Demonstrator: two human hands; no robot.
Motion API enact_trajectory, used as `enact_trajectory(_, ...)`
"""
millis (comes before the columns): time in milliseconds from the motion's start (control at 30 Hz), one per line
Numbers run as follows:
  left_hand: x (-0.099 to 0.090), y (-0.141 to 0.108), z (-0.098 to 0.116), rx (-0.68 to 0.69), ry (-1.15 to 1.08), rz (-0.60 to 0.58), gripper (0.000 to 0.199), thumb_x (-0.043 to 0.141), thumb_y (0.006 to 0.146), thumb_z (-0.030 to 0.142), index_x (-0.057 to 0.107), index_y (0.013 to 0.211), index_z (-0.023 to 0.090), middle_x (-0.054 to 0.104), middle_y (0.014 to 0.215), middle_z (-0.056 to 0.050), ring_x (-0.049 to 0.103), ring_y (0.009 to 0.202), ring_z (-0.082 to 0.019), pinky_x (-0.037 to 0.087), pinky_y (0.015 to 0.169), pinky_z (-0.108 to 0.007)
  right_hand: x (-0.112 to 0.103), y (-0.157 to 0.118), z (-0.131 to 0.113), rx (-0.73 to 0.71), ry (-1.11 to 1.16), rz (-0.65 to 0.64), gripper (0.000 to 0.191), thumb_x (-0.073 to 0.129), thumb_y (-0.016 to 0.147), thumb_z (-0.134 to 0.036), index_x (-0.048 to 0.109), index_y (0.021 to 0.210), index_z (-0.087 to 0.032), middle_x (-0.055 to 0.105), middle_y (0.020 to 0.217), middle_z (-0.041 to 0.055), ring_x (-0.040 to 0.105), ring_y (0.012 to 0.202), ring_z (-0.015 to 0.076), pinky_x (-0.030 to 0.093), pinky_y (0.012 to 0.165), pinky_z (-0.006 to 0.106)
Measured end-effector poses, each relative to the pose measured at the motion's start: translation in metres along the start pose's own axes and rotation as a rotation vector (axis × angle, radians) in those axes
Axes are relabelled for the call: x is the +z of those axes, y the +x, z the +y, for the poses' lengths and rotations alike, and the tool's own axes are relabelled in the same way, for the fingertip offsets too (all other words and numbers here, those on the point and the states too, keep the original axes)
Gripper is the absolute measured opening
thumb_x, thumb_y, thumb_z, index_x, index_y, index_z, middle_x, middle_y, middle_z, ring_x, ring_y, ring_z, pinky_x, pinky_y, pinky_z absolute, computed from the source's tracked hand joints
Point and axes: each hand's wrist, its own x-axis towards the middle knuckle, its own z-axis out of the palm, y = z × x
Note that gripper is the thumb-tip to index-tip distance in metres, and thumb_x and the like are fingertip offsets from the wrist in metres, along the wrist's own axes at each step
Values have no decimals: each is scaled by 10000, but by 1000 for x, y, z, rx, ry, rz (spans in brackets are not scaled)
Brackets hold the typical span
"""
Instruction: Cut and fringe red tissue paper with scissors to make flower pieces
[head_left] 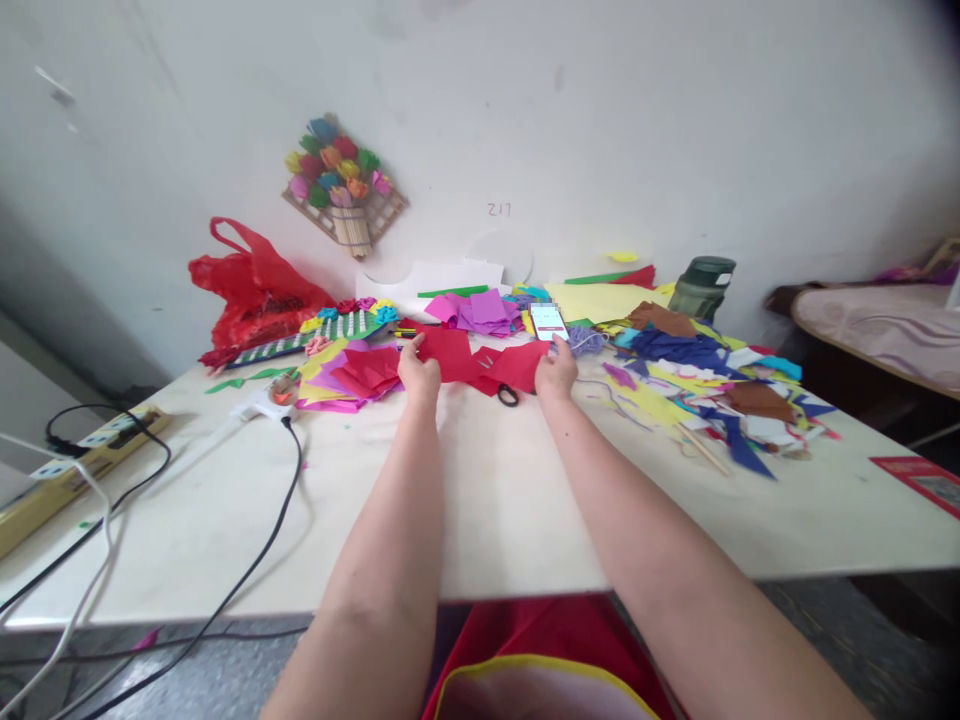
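Both arms reach forward over the white table. My left hand [420, 370] is closed on the left edge of a piece of red paper [450, 355]. At the right, my right hand [556, 372] pinches the outer edge of another red paper piece [521, 364]. Whether the two pieces are joined is hard to tell. Between the hands lie scissors, their black handle [508, 396] towards me and their blades over red paper. A lit phone [549, 322] stands just behind my right hand.
Coloured paper scraps [675, 350] spread over the right side. A green bottle [703, 288] stands behind them. On the left are a red plastic bag [259, 285], a glue gun [262, 402], cables and a power strip [82, 470]. Purple paper [484, 310] lies near the wall.
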Motion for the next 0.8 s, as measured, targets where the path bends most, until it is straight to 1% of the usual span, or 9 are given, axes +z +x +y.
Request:
enact_trajectory(33, -2, -1, 3, 67, 142, 116, 566, 490, 513, -27, 658, 1011, 183, 650, 1011, -58, 563, 1052, -237, 392, 972, -333, 0, -2, -2, -29, -10, -29, 496, 402, 675, -83, 648, 1099, -162, 689, 997, 83, 617, 918, 214, 420, 913, 366)
enact_trajectory(100, -5, -3, 10, 156, 328, 273, 541, 471, 564, -27, 658, 1031, 172, 643, 1050, -66, 561, 1064, -220, 379, 993, -317, 0, -7, -7, -74, -54, -89, 441, 398, 694, -76, 698, 1005, -163, 701, 979, 80, 621, 931, 214, 424, 910, 344)
enact_trajectory(200, -10, -4, 16, 203, 468, 439, 544, 431, 634, -25, 633, 1101, 165, 632, 1074, -72, 567, 1059, -189, 383, 994, -290, 0, -12, -12, -121, -128, -155, 394, 399, 717, -70, 733, 905, -162, 716, 950, 77, 632, 936, 220, 441, 892, 330)
enact_trajectory(300, -15, -2, 18, 187, 527, 544, 540, 410, 667, -31, 615, 1137, 143, 606, 1123, -98, 547, 1105, -181, 358, 1019, -277, 0, -13, -14, -160, -156, -191, 378, 410, 722, -62, 743, 862, -173, 725, 916, 62, 642, 925, 212, 457, 874, 314)
enact_trajectory(400, -19, 0, 18, 124, 569, 558, 540, 445, 680, -18, 582, 1184, 118, 491, 1312, -139, 415, 1268, -216, 281, 1079, -301, 1, -14, -13, -174, -179, -219, 369, 417, 732, -62, 743, 850, -186, 729, 901, 47, 649, 918, 201, 462, 869, 303)
enact_trajectory(500, -21, 1, 17, 85, 645, 574, 583, 541, 652, 31, 554, 1226, 131, 279, 1476, -138, 141, 1390, -302, 159, 1126, -411, 2, -14, -14, -171, -207, -246, 365, 417, 749, -68, 741, 876, -178, 727, 915, 54, 650, 929, 198, 460, 877, 297)
enact_trajectory(567, -21, -1, 17, 99, 689, 587, 604, 582, 633, 62, 549, 1230, 142, 210, 1506, -129, 31, 1397, -336, 114, 1122, -477, 3, -15, -15, -175, -229, -263, 369, 411, 759, -72, 738, 898, -171, 726, 923, 61, 649, 936, 198, 458, 880, 296)
enact_trajectory(700, -14, -7, 20, 160, 751, 551, 607, 601, 624, 85, 543, 1226, 132, 174, 1516, -142, 13, 1395, -345, 102, 1114, -504, 3, -16, -16, -173, -255, -280, 380, 409, 760, -72, 735, 922, -181, 724, 933, 58, 645, 948, 195, 456, 884, 294)
enact_trajectory(800, -3, -14, 21, 289, 813, 417, 550, 575, 644, 73, 573, 1190, 140, 293, 1477, -135, 96, 1397, -312, 103, 1120, -487, 4, -16, -15, -175, -260, -279, 371, 417, 762, -73, 735, 924, -178, 722, 949, 57, 642, 961, 195, 454, 891, 288)
